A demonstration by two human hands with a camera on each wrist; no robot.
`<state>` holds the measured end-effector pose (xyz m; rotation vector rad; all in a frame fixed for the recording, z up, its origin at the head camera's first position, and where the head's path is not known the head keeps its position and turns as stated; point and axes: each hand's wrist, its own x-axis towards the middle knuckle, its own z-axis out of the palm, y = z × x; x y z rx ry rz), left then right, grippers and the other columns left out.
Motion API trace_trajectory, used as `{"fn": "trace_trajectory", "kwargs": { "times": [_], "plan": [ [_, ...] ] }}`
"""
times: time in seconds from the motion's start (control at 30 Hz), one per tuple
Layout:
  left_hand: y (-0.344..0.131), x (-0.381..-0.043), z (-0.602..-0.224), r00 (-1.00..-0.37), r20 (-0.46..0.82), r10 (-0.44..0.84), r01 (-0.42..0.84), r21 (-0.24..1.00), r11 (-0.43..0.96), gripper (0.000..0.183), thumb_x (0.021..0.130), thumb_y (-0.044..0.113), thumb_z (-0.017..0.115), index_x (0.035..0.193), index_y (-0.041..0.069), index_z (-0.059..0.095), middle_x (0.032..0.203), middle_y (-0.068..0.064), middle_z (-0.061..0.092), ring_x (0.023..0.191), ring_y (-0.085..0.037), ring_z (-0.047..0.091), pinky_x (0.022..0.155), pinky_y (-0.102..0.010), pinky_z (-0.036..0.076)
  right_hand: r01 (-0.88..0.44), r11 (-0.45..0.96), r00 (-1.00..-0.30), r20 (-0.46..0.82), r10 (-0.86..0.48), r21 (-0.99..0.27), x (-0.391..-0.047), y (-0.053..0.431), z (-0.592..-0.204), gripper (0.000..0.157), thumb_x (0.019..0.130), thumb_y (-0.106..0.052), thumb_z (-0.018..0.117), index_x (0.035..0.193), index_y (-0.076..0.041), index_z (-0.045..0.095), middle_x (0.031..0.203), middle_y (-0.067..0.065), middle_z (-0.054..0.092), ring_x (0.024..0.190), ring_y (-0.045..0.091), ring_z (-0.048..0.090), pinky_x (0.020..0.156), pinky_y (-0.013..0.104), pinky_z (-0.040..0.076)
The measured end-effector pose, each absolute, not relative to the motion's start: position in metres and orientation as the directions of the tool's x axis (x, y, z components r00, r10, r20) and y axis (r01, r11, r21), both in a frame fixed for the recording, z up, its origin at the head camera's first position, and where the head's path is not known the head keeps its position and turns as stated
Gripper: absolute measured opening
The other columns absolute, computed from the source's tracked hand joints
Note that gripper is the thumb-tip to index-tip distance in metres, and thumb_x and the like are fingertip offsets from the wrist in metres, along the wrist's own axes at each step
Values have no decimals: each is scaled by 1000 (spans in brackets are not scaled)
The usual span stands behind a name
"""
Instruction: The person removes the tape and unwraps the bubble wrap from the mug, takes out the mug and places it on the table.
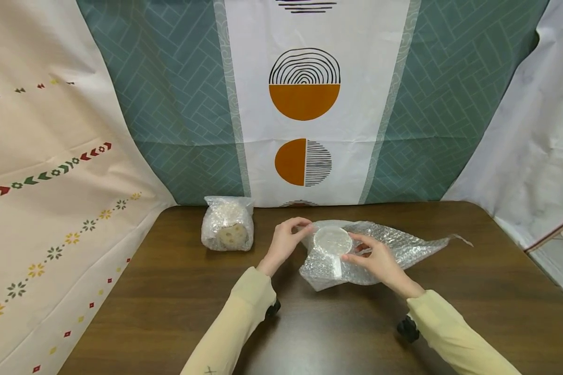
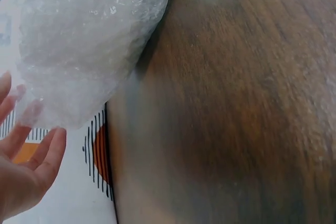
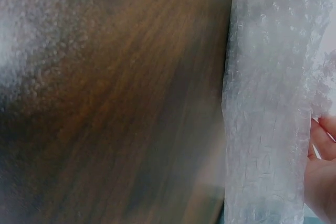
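On a sheet of bubble wrap (image 1: 380,237) stands a round, clear object with a pale rim (image 1: 333,241), seen from above; its exact kind is hard to tell. My left hand (image 1: 286,240) pinches the wrap's edge at the upper left of the rim. In the left wrist view, the fingertips (image 2: 55,140) show at the wrap's border, some seen through the plastic. From the right, my right hand (image 1: 377,260) grips the round object's side between thumb and fingers. The right wrist view has that hand (image 3: 323,177) partly behind the raised wrap (image 3: 268,103).
A bubble-wrapped bundle (image 1: 227,224) with a beige, spotted part showing sits at the back left of the brown wooden table (image 1: 169,312). The wrap's tail trails to the right, ending in a thin strip (image 1: 462,239). Patterned cloths (image 1: 183,104) hang behind and beside the table.
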<state>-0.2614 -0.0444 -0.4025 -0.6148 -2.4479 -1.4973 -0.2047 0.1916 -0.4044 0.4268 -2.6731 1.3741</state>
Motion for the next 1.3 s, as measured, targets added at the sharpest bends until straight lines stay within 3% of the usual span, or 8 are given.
{"fn": "trace_trajectory", "kwargs": {
  "times": [0.27,0.57,0.93,1.17,1.3],
  "plan": [
    [-43,-268,-405,-888,443,128,449,770,453,16,86,18,64,95,6,70,84,-1,59,72,-14,51,63,-26,43,-297,540,-954,224,-198,-788,-203,191,-403,64,74,-30,75,126,-2,51,99,13,59,84,25,59,64,32,49],
    [-43,-270,-402,-911,412,-11,336,757,560,13,87,19,63,89,8,70,80,0,61,71,-14,53,61,-29,44,-298,535,-954,232,-190,-791,-204,190,-405,64,73,-28,76,126,-2,52,98,12,58,84,25,58,64,31,48],
    [-42,-269,-400,-925,380,-18,326,818,474,29,81,10,69,104,-4,56,94,-20,56,72,-23,59,62,-33,48,-262,527,-964,200,-173,-808,-205,192,-407,66,73,-32,76,127,-4,52,95,11,60,84,25,59,65,33,49],
    [-39,-267,-398,-921,389,-23,343,839,422,33,79,2,69,103,-3,47,101,-20,44,78,-24,60,66,-30,49,-269,514,-962,199,-188,-815,-205,191,-406,66,73,-31,76,128,-3,50,96,12,59,83,25,59,67,33,49],
    [-37,-264,-396,-894,444,55,421,796,435,26,81,4,68,98,-3,50,96,-17,43,77,-23,57,68,-30,47,-268,516,-962,198,-187,-814,-205,191,-406,66,74,-31,75,127,-3,51,96,12,59,84,25,59,66,32,49]
  ]
}}
